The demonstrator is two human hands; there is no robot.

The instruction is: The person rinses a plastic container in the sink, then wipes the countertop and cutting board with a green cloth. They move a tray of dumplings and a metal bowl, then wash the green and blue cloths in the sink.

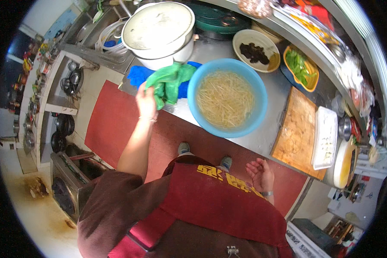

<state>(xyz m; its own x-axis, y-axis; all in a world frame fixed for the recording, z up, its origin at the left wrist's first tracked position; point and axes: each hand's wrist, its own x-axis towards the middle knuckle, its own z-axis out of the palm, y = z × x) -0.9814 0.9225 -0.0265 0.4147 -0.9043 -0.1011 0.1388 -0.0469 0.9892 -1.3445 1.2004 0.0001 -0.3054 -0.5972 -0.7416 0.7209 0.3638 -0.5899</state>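
Note:
My left hand (146, 100) grips a green cloth (172, 82) by its near left end, over the front edge of the steel counter (264, 129). Part of a blue cloth (138, 74) shows beneath the green one. Just to the right stands a light blue plastic basin (259, 93), filled with bean sprouts (225, 98) in liquid. My right hand (259, 174) hangs near the apron with the palm up and the fingers loosely curled. Nothing lies in it.
Behind the cloths stands a white lidded pot (159, 25). A bowl (240, 38) holds dark food, and a yellow basket (312, 83) holds green leaves. Rightward are a wooden cutting board (296, 135) and a white tray (325, 129). A sink (98, 29) is at far left.

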